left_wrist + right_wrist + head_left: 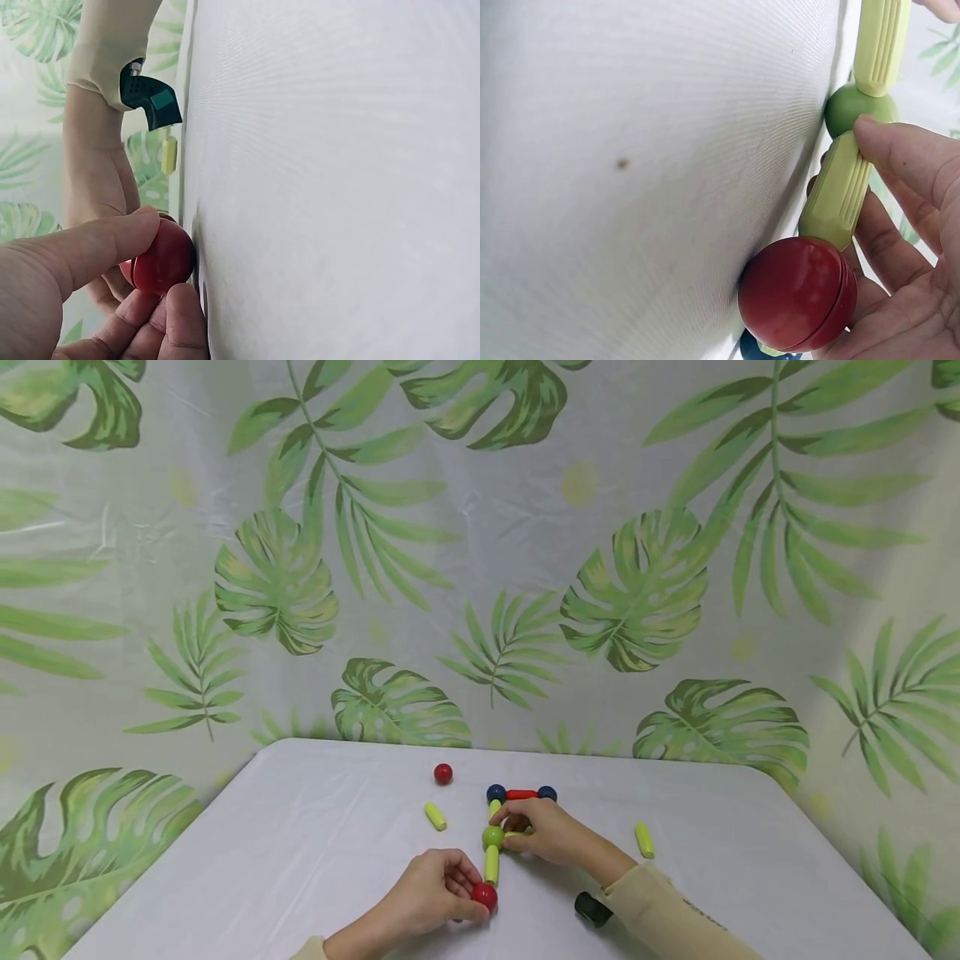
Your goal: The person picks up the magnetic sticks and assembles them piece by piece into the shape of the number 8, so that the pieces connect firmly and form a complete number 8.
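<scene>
My left hand [432, 893] pinches a red ball [166, 259] between thumb and fingers, low at the white tabletop and at the near end of a yellow-green rod [492, 864]. That rod joins a green ball [492, 837]. The right hand [546, 831] holds a second yellow-green rod [838, 187], its thumb near the green ball. At this rod's other end sits another red ball [791, 292], hidden behind the hand in the head view. Beyond, a rod leads to a blue ball [496, 793], joined by a red rod [522, 794] to another blue ball [547, 793].
A loose red ball [443, 774] and a yellow-green rod [435, 816] lie left of the assembly. Another such rod [644, 841] lies to the right. A dark wrist device [592, 910] sits at the right sleeve. A leaf-patterned curtain [480, 568] hangs behind the table.
</scene>
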`<state>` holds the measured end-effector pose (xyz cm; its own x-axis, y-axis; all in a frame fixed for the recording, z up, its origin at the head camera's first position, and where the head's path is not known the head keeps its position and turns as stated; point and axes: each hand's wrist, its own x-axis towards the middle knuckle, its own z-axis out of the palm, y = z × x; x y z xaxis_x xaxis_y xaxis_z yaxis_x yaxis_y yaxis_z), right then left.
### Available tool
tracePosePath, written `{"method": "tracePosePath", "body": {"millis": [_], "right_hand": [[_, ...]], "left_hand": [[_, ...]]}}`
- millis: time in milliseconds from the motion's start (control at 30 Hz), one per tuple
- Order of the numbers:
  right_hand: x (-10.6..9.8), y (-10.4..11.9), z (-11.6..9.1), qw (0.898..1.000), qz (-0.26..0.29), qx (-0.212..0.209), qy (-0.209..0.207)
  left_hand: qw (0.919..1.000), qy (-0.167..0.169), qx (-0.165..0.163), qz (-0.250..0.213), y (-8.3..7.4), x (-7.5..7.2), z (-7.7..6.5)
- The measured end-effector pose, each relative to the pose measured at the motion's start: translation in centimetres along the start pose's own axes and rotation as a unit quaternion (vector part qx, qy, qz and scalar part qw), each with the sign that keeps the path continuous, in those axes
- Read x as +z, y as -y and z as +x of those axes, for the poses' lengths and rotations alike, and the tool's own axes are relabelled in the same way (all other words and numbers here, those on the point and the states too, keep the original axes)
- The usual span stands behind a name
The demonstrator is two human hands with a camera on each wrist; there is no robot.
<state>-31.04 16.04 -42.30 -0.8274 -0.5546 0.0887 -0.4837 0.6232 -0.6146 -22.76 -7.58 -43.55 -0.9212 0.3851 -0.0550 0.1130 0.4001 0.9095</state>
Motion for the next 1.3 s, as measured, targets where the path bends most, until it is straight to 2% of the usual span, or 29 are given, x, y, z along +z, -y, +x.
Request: {"method": "tracePosePath", "body": {"millis": [433, 900, 1300], "right_hand": [[-0.09, 0.09, -0.01, 1.0, 0.0, 0.0, -0.001], [-0.1, 0.01, 0.09, 1.0, 0.005, 0.002, -0.001], [-0.11, 0.11, 0.19, 1.0, 0.002, 0.0, 0.004]], "left_hand": [[0.9999, -0.009, -0.004, -0.002, 0.02, 0.01, 0.2], [0.9999, -0.014, 0.009, 0.003, 0.09, 0.08, 0.32], [0.9992, 0.019, 0.032, 0.017, 0.01, 0.29, -0.07]]}}
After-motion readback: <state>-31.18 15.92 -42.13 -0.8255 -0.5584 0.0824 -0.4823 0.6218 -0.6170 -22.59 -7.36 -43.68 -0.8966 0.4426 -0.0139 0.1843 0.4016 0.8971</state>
